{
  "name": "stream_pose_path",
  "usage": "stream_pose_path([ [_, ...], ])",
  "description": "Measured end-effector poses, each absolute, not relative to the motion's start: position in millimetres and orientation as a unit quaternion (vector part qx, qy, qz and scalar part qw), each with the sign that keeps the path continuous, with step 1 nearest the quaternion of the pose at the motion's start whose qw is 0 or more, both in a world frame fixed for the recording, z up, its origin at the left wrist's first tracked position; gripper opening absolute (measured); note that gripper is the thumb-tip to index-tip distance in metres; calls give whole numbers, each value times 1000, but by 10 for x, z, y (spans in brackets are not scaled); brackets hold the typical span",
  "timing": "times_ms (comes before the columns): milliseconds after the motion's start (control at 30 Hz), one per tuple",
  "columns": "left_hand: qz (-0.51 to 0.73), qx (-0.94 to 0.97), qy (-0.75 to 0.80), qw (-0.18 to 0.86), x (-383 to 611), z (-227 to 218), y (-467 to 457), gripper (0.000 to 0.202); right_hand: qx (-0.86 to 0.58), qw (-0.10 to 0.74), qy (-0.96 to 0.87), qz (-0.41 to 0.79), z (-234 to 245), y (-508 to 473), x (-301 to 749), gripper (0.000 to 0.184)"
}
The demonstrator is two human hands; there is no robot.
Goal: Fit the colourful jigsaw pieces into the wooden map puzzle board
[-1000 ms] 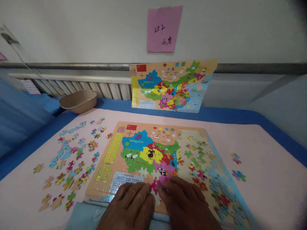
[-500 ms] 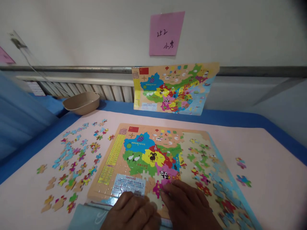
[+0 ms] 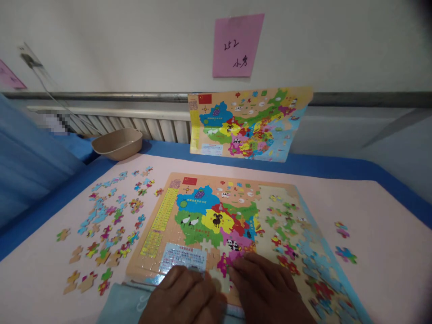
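A partly filled jigsaw puzzle [image 3: 189,234] of a map lies on the table in a tan frame. My left hand [image 3: 184,297] rests at its lower edge with the fingers curled; whatever they may hold is hidden. Over the lower middle of the map, my right hand [image 3: 266,288] has its thumb and fingers drawn together on a magenta puzzle piece [image 3: 222,265]. Pale gaps show around that spot. Loose pieces [image 3: 286,265] lie on the bare right part of the board.
Many loose puzzle pieces [image 3: 108,220] are scattered left of the board, with a few pieces [image 3: 346,254] at the right. A printed map sheet [image 3: 249,126] stands against the rail behind. A beige basin [image 3: 118,145] sits at the back left. Pale blue cloth [image 3: 118,303] lies at the front.
The whole view has shifted slightly, so the scene sits a little further right. Both hands stay at nearly the same place on the puzzle.
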State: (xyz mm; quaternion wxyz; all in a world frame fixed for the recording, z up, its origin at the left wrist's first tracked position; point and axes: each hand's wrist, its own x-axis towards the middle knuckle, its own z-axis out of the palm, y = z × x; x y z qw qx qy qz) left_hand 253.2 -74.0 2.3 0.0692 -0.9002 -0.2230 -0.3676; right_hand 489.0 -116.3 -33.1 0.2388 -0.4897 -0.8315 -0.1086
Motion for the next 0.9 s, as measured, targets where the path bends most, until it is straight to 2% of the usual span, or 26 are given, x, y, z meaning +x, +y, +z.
stream_pose_path([
  [133,-306,-917,-237,97,2518,124,-653,30,-483,292,-820,-93,-281,-1125,4856,23],
  [267,-257,-932,-234,104,2498,56,-631,26,-480,313,-816,-79,-237,-1090,4828,30],
  [400,-257,-929,-241,108,2533,-2,-638,32,-482,313,-815,-75,-233,-1086,4823,26],
  [600,-269,-926,-247,101,2550,-19,-648,34,-484,314,-814,-61,-244,-1105,4831,30],
  [800,-274,-926,-246,88,2571,-10,-625,39,-480,322,-812,-79,-174,-1075,4801,47],
  [900,-288,-921,-247,85,2579,-19,-621,41,-477,323,-813,-85,-153,-1065,4795,46],
])
